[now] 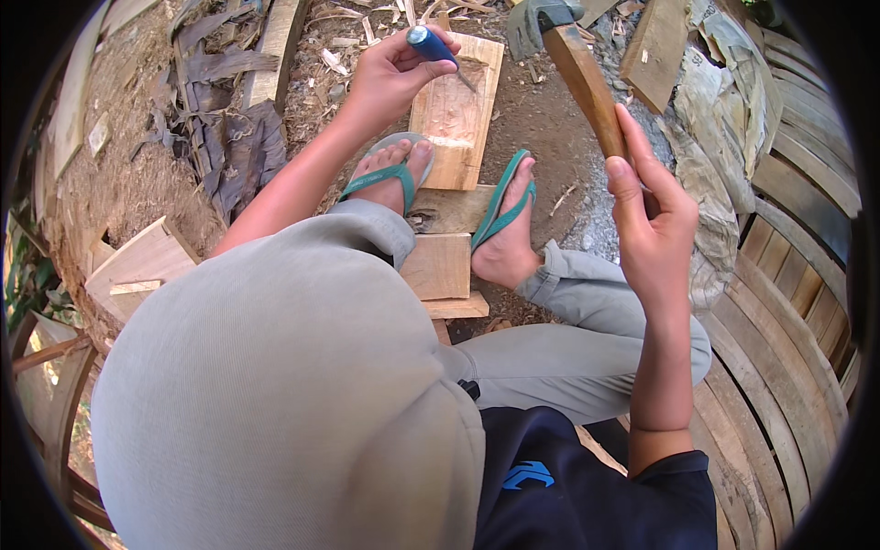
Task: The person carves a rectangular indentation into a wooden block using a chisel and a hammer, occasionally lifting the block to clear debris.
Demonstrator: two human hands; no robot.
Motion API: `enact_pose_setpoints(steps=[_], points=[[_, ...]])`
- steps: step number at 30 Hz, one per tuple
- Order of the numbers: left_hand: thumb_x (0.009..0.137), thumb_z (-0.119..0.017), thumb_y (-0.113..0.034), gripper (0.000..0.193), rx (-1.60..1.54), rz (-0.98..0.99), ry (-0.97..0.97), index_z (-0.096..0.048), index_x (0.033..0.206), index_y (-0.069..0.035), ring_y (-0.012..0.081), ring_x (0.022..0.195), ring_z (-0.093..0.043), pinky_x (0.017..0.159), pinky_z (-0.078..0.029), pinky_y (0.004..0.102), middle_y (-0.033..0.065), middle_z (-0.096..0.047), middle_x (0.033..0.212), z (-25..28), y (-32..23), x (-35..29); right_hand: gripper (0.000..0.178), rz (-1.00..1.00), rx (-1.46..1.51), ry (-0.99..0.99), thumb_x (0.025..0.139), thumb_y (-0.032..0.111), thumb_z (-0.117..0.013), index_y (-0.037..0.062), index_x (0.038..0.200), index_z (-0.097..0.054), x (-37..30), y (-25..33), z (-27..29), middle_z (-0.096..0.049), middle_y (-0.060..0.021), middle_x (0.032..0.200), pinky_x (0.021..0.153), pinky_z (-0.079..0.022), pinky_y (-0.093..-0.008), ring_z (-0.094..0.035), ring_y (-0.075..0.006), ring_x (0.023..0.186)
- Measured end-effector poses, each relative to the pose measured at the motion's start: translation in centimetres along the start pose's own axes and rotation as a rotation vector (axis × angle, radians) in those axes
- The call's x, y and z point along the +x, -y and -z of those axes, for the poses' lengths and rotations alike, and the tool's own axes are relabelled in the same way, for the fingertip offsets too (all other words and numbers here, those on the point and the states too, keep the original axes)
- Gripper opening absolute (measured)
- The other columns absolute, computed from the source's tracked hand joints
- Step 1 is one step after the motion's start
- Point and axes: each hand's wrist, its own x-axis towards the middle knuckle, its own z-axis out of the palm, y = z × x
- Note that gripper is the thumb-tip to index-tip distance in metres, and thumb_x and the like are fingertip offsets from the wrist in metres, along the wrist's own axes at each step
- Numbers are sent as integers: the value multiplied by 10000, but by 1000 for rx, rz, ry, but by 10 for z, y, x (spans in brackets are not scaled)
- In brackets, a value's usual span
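I see my left hand (394,69) stretched forward, fingers wrapped around the blue handle of a chisel (438,50) whose blade angles down onto the carved plank (456,110). My right hand (649,206) is raised to the right of the plank, closed on the wooden handle of a hammer (577,69), head up. Both sandalled feet brace the plank's near end. Bare ground lies open right of the plank; scrap boards (655,50) crowd beyond.

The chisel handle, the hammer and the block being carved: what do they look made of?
Chisel handle: smooth blue, probably plastic. Hammer: dull grey head, likely metal; brown handle with grain, apparently wood. Block: pale raw wood, unfinished, with grain and cut marks showing.
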Motion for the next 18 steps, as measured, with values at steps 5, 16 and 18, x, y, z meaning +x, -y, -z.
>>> enact_pose_setpoints(steps=[5, 16, 18], points=[[933, -734, -9, 289, -2, -7, 1, -667, 1213, -27, 176, 1133, -687, 1037, -562, 345, 86, -732, 1172, -3, -4, 0, 444, 59, -40, -26, 1041, 148, -634, 116, 1481, -581, 0, -7, 0, -543, 62, 796, 549, -310, -191, -406, -9, 621], [923, -748, -15, 274, 29, -19, 31, -676, 1187, -24, 170, 1123, -691, 1040, -553, 334, 72, -730, 1156, -4, -3, -3, 416, 31, 1, 6, 1027, 69, -616, 21, 1439, -594, 2, 10, 0, -694, -167, 1323, 1028, -475, -300, -636, -160, 1206], [922, -751, -18, 276, 37, -24, 35, -673, 1187, -25, 173, 1127, -691, 1042, -551, 334, 70, -728, 1155, -5, -2, -5, 414, 40, 2, 9, 1027, 67, -615, 16, 1437, -593, 1, 11, -1, -690, -170, 1331, 1036, -472, -303, -635, -167, 1217]])
